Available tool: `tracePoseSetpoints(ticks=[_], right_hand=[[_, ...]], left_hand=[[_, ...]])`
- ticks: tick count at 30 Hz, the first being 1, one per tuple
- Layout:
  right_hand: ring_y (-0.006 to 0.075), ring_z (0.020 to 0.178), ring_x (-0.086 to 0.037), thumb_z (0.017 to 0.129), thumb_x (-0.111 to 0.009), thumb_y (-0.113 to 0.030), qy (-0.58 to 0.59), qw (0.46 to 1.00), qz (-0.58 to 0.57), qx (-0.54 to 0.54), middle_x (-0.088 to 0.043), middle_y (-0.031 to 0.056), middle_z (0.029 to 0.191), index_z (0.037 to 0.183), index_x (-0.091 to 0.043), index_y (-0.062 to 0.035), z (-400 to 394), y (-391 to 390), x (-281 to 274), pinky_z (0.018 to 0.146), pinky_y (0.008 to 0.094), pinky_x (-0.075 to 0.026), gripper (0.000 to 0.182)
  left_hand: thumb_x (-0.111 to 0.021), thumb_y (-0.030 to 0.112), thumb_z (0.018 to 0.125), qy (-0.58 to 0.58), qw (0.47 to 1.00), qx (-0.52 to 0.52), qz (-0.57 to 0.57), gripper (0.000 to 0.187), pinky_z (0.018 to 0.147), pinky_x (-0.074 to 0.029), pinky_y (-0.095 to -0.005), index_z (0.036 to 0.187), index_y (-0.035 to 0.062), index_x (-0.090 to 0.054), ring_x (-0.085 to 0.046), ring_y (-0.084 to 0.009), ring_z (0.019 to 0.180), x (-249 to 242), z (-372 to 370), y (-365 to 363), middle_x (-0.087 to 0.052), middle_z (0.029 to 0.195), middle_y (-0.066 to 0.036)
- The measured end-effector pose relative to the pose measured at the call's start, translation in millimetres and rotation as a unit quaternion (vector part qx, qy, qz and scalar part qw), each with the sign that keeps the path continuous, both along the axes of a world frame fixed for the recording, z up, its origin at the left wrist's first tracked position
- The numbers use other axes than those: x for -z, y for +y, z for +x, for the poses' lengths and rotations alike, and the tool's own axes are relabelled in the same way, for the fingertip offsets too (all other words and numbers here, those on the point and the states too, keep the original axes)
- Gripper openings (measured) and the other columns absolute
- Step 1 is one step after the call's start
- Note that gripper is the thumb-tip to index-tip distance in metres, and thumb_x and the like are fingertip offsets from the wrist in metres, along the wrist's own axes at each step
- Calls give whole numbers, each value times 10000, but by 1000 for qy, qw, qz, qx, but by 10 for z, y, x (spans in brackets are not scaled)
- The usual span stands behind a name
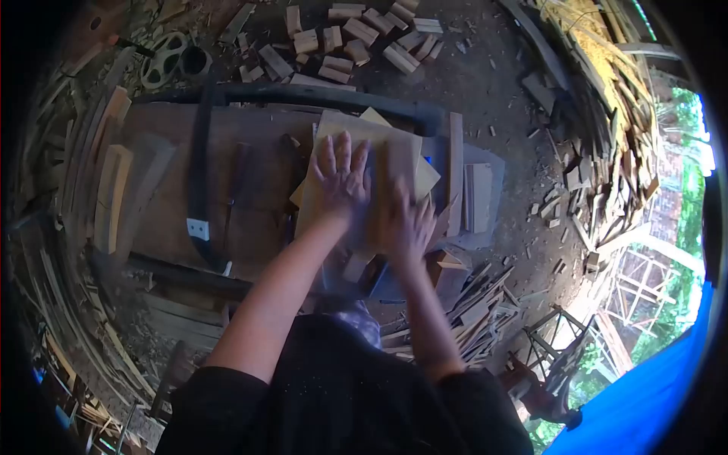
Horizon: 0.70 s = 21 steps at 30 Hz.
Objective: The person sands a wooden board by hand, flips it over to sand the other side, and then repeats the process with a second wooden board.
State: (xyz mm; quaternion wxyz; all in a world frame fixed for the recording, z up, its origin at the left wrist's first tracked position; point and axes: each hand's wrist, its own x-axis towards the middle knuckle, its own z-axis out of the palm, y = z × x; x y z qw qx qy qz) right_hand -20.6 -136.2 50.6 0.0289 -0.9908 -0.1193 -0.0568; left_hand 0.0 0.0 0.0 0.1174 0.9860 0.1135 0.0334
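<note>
My left hand [343, 182] lies with its fingers spread on the left part of a light wooden board [334, 129]. Blurred by motion, my right hand [412, 220] is over the board's right side, its fingers apart. Near its fingertips stands a blurred brownish piece [402, 159]; whether the hand touches it is unclear. Corners of a yellowish sheet [429, 176] stick out from under the board. All this rests on a brown wooden workbench [171, 197].
A dark curved bar with a white plate [198, 230] crosses the bench at left. Wood blocks [360, 30] lie scattered on the ground beyond it. Planks [478, 197] lie at the bench's right end, scrap strips [485, 303] below them. A blue tarp [644, 379] hangs lower right.
</note>
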Motion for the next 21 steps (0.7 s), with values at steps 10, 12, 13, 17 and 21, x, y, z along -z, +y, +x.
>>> tracePoseSetpoints(ticks=[10, 12, 13, 17, 21], right_hand=[[433, 1023, -582, 929, -552, -356, 79, 990, 93, 66, -559, 262, 1176, 1379, -477, -221, 1219, 233, -14, 825, 547, -474, 476], [434, 1017, -585, 929, -550, -354, 58, 993, 87, 62, -564, 262, 1168, 1380, -479, -223, 1114, 244, 12, 814, 548, -476, 475], [435, 1011, -587, 929, -549, -353, 39, 995, 72, 53, -569, 261, 1159, 1381, -481, -226, 1027, 234, 37, 804, 549, -478, 474], [442, 988, -576, 885, -613, -321, 124, 990, 55, 37, -554, 299, 1129, 1445, -474, -263, -549, -61, -238, 802, 554, -456, 580], [436, 987, -570, 876, -622, -284, 115, 991, 69, 27, -547, 292, 1134, 1419, -502, -252, -372, -30, -250, 803, 539, -459, 556]], left_hand=[[-396, 387, 1016, 32, 999, 1, -42, 531, 1153, -65, -633, 1528, 256, -340, -112, -434, 1490, -114, -96, -62, -243, 1607, -149], [-397, 393, 1016, 9, 999, 8, -47, 533, 1154, -61, -633, 1528, 257, -338, -111, -431, 1490, -146, -39, -13, -239, 1609, -148], [-398, 364, 1013, 15, 998, 4, -63, 546, 1154, -50, -643, 1541, 254, -311, -100, -429, 1497, -141, -17, 9, -215, 1621, -148], [-402, 340, 1011, 33, 997, 10, -72, 567, 1157, -35, -651, 1558, 260, -275, -79, -426, 1506, -173, -31, 39, -180, 1637, -142], [-429, 322, 993, 94, 995, 12, -33, 606, 1161, -33, -645, 1566, 263, -244, -75, -426, 1507, -238, 4, 28, -166, 1640, -145]])
